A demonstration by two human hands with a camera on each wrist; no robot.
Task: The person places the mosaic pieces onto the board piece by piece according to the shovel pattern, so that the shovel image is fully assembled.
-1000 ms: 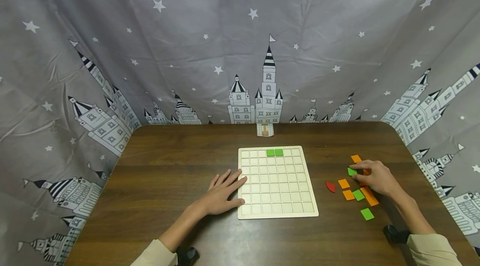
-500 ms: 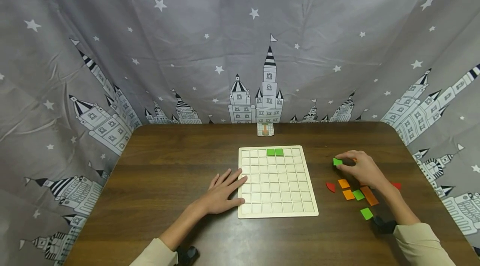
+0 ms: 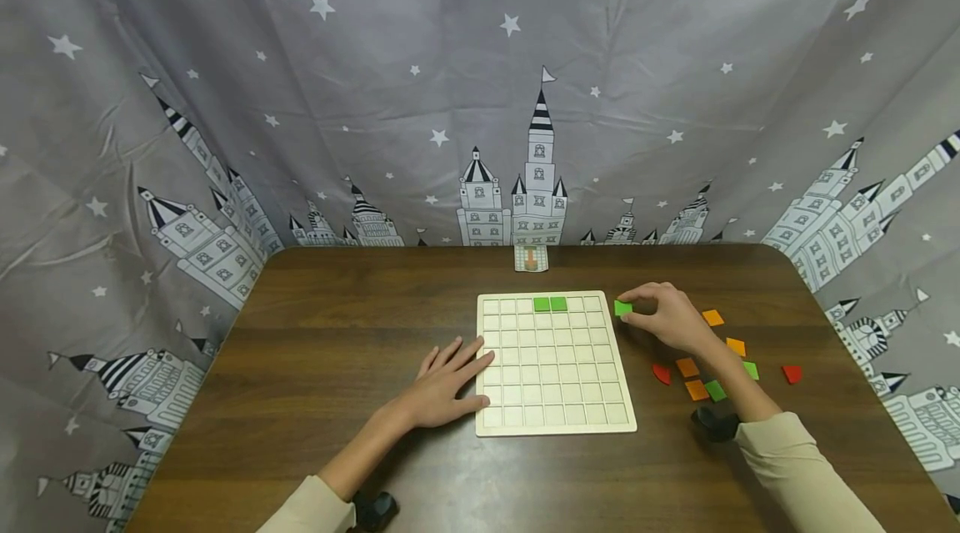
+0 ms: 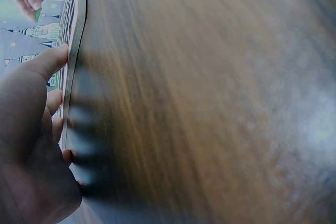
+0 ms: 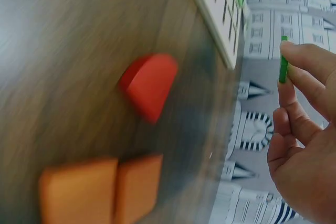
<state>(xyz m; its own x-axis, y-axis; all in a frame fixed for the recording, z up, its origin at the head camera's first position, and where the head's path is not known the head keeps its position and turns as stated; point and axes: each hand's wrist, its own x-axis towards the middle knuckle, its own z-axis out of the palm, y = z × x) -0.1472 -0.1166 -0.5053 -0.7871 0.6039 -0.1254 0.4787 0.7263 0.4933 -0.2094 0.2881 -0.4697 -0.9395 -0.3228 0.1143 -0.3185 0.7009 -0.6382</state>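
Note:
A cream board (image 3: 525,391) with a grid of square recesses lies mid-table. Two green square tiles (image 3: 551,304) sit side by side in its far row. My left hand (image 3: 442,391) rests spread at the board's left edge, fingertips and thumb touching it; the left wrist view shows the fingers (image 4: 50,61) against the rim. My right hand (image 3: 667,318) pinches a green square tile (image 3: 623,309) between thumb and fingers, just off the board's far right corner. In the right wrist view that tile (image 5: 284,60) appears edge-on, raised off the table.
Loose pieces lie right of the board: a red quarter-round piece (image 3: 661,374), another red piece (image 3: 792,374), several orange squares (image 3: 696,389) and green squares (image 3: 716,390). My right forearm crosses over some. A small patterned card (image 3: 531,258) stands at the table's far edge, before a grey curtain.
My right hand has lifted the green tile from the loose pieces and carried it left and away from me toward the board. The left hand has stayed in place.

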